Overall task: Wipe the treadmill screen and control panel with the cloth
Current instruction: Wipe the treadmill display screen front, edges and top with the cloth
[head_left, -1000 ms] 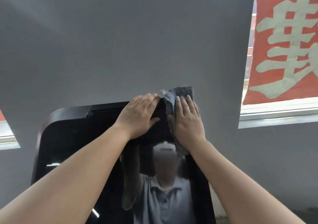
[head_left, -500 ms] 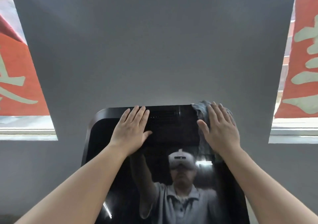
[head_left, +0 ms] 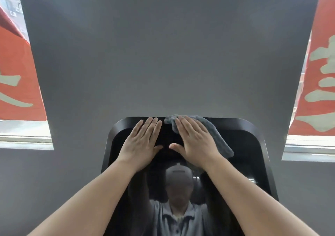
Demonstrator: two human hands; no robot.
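The treadmill screen (head_left: 243, 156) is a glossy black panel with rounded corners, filling the lower middle of the view and mirroring a person. My left hand (head_left: 140, 145) lies flat on its upper part, fingers straight and reaching the top edge. Beside it, my right hand (head_left: 194, 143) presses a grey-blue cloth (head_left: 217, 138) flat against the screen near the top edge. The cloth sticks out above the fingertips and to the right of the hand. The thumbs of both hands nearly meet.
A grey wall (head_left: 163, 54) rises behind the screen. Windows with red banners bearing pale characters flank it, one at the left (head_left: 16, 83) and one at the right (head_left: 317, 83). A white sill (head_left: 308, 145) runs under the right window.
My right hand has slid the cloth leftward along the top of the screen, ending close to my left hand. The view has shifted so the screen sits more central.
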